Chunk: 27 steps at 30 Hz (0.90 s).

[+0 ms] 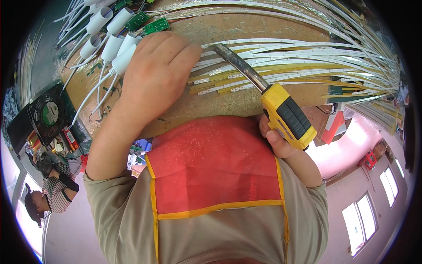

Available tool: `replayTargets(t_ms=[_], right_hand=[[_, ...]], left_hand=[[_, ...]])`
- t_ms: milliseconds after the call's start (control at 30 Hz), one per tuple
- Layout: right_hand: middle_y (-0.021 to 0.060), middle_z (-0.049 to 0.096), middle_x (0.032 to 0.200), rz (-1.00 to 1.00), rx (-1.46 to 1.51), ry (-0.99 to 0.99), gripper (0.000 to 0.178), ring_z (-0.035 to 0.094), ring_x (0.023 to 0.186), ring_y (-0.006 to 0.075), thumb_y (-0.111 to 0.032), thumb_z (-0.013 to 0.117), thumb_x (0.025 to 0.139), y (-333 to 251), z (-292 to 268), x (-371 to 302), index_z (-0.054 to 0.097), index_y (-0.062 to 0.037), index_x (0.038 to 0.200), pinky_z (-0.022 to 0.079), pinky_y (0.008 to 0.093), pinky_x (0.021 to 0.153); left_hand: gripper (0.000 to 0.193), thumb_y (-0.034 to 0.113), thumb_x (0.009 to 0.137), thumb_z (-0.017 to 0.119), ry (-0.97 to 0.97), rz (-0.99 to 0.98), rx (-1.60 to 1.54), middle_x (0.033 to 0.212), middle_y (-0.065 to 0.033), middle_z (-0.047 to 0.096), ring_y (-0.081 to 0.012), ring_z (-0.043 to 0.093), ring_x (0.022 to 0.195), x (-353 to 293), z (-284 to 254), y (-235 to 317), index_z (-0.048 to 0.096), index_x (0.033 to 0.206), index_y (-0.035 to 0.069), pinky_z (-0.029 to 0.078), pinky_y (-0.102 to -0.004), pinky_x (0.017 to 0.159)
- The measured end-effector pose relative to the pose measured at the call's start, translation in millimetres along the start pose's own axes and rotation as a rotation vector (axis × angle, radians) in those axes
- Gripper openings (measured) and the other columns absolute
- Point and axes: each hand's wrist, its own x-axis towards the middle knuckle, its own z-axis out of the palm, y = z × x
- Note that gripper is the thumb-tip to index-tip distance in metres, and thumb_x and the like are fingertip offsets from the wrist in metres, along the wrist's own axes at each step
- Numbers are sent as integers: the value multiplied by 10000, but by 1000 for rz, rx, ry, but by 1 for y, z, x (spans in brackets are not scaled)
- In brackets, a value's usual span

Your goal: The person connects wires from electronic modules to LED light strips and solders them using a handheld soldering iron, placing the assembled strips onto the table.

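While the right hand (281, 143) grasped a yellow-and-black tool (288, 116) by its handle, thumb along the side and other fingers mostly hidden, the left hand (158, 72) bent over the tabletop (220, 104), its fingers curled and their tips out of sight, so what they held could not be told. The tool's handle hung over the near edge, its metal shaft (243, 67) slanting inward toward the left hand. White tubes (125, 59) crowded the left side, right beside that hand; narrow strips (307, 68) ran past the right edge. Bare room showed along the near edge, between left forearm (116, 132) and handle.
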Motion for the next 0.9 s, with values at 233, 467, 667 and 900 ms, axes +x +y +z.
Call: replayTargets(t_ms=[233,467,667,900], right_hand=[[68,604,839,5,25,-8,280,586,734,208,-168,698,873,1,0,0,588,8,1061,475,334,676],[77,622,880,-8,-114,-24,316,601,768,216,-167,701,874,-2,-2,1,596,15,1109,492,343,715],[80,623,886,-24,-37,14,319,601,774,219,-172,708,883,-2,2,1,595,17,1114,491,341,718],[76,613,869,-26,7,17,325,588,763,214,-178,713,888,-1,2,1,585,19,1112,484,337,716]], left_hand=[[236,-6,741,685,-24,5,13,944,-58,656,-288,654,955,0,2,1,676,959,82,537,-394,831],[252,-29,728,689,-4,-43,-37,972,-83,649,-303,648,977,-2,4,2,662,958,69,540,-397,843],[262,-32,719,723,45,-20,-73,1017,-104,663,-313,662,996,-4,4,-2,674,959,62,552,-384,845],[247,-9,728,722,80,16,-96,1005,-117,656,-324,669,985,-7,4,-2,674,962,55,553,-393,861]])
